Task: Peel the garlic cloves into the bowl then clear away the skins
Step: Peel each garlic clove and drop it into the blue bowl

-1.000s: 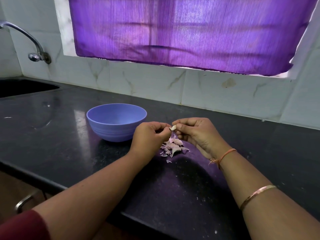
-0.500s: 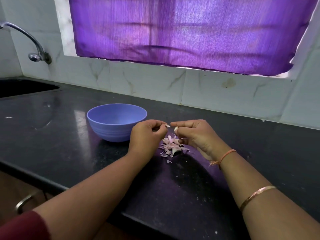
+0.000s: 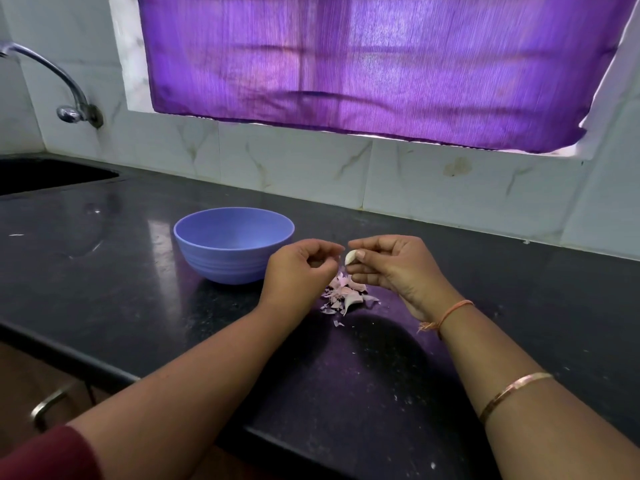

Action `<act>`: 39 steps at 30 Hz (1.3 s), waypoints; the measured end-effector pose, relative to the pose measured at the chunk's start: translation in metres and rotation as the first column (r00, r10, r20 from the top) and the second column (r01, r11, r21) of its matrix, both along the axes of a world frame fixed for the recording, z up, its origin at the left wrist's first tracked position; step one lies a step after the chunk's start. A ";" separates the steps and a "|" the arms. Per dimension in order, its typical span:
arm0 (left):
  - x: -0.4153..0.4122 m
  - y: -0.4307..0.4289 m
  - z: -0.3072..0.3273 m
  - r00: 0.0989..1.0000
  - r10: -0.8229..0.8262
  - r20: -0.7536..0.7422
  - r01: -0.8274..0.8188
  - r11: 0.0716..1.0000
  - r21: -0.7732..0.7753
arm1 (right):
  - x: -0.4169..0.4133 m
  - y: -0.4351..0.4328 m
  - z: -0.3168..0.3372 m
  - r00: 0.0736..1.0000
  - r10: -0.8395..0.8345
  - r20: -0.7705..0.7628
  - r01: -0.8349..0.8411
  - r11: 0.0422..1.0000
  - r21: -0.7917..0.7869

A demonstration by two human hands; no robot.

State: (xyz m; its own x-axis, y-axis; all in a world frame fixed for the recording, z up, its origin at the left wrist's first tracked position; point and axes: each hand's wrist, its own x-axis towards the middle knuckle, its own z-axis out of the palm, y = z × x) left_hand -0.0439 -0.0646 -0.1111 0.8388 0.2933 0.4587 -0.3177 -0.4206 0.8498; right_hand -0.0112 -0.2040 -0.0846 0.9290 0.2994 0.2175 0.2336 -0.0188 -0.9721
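Observation:
My right hand [image 3: 393, 266] pinches a small white garlic clove [image 3: 349, 257] between thumb and fingertips, a little above the counter. My left hand [image 3: 298, 268] hovers just left of the clove with its fingers curled and nothing visible in them; its thumb tip is close to the clove. Below and between the hands lies a small heap of pinkish garlic skins [image 3: 344, 294] on the black counter, with one larger pale piece in it. A blue bowl [image 3: 221, 265] stands upright to the left of my left hand; the part of its inside that shows holds nothing.
The black counter [image 3: 138, 271] runs left to a sink [image 3: 45, 173] with a curved tap [image 3: 71, 98] above it. A tiled wall and a purple curtain [image 3: 381, 64] close off the back. The counter's front edge runs diagonally below my forearms, with a drawer handle [image 3: 52, 403] beneath.
The hands have drawn slightly apart. The bit of skin at my left thumb tip is no longer visible. More of the white clove shows in my right hand.

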 end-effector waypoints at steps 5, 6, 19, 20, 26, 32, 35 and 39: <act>-0.001 -0.001 0.001 0.999 -0.034 -0.019 0.033 0.999 -0.040 | 0.001 0.001 -0.001 0.998 -0.021 0.066 0.024 0.998 -0.054; -0.001 -0.001 0.000 0.999 -0.037 -0.020 0.036 0.998 -0.042 | 0.000 0.001 -0.001 0.997 -0.020 0.070 0.024 0.998 -0.057; 0.000 0.001 0.001 0.996 -0.053 -0.065 0.048 0.997 -0.063 | 0.000 -0.001 -0.001 0.997 0.000 0.083 0.006 0.998 -0.068; 0.000 0.001 0.001 0.997 -0.051 -0.065 0.047 0.997 -0.068 | 0.000 -0.001 0.000 0.997 0.002 0.083 0.004 0.998 -0.069; -0.001 0.001 0.001 0.997 -0.042 -0.058 0.038 0.997 -0.069 | 0.001 -0.001 0.000 0.997 0.001 0.079 0.004 0.998 -0.059; -0.002 0.000 0.002 0.990 -0.098 -0.097 0.087 0.990 -0.113 | 0.003 -0.001 -0.001 0.995 -0.032 0.096 0.039 0.997 -0.065; -0.002 0.000 0.002 0.989 -0.106 -0.107 0.095 0.990 -0.101 | 0.002 -0.002 -0.001 0.993 -0.030 0.112 0.039 0.996 -0.083; -0.004 0.000 0.003 0.989 -0.098 -0.109 0.088 0.992 -0.092 | 0.000 -0.003 0.000 0.992 -0.011 0.122 0.024 0.994 -0.107</act>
